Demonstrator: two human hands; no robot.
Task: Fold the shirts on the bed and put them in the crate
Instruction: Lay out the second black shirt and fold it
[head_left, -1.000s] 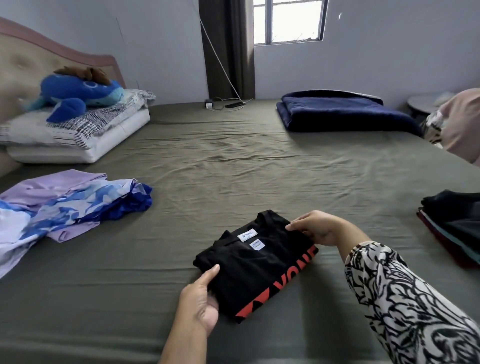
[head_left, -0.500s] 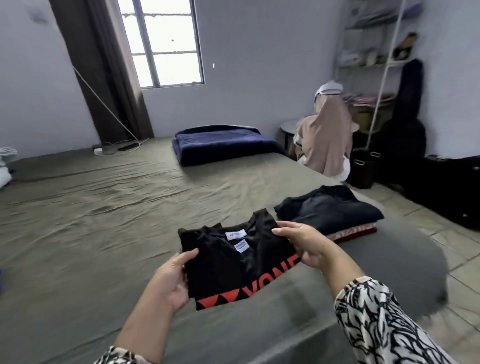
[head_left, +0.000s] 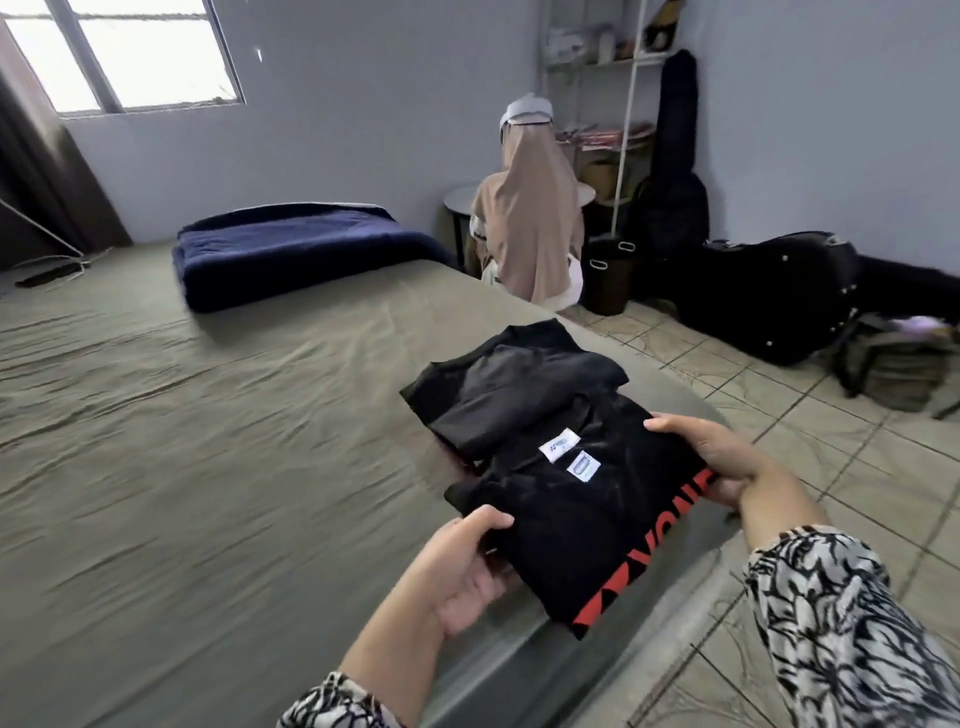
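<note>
Matt black cloth shirt (head_left: 587, 519), wrinkled bedsheet (head_left: 208, 441)

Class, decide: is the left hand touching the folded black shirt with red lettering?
Touching. The head view shows the left hand gripping the folded black shirt's near edge, thumb on top.

The folded black shirt (head_left: 587, 525) carries large red-orange block lettering along its near edge; the letters "YONE" can be read, running up toward the right hand (head_left: 727, 460), which covers whatever follows. Before the letters sit red-orange angular shapes, partly cut off at the fold. Two small white labels (head_left: 569, 454) are sewn at the shirt's collar, one with a dark mark, the other with a bluish frame; their print is too small to read. No other writing is legible.
</note>
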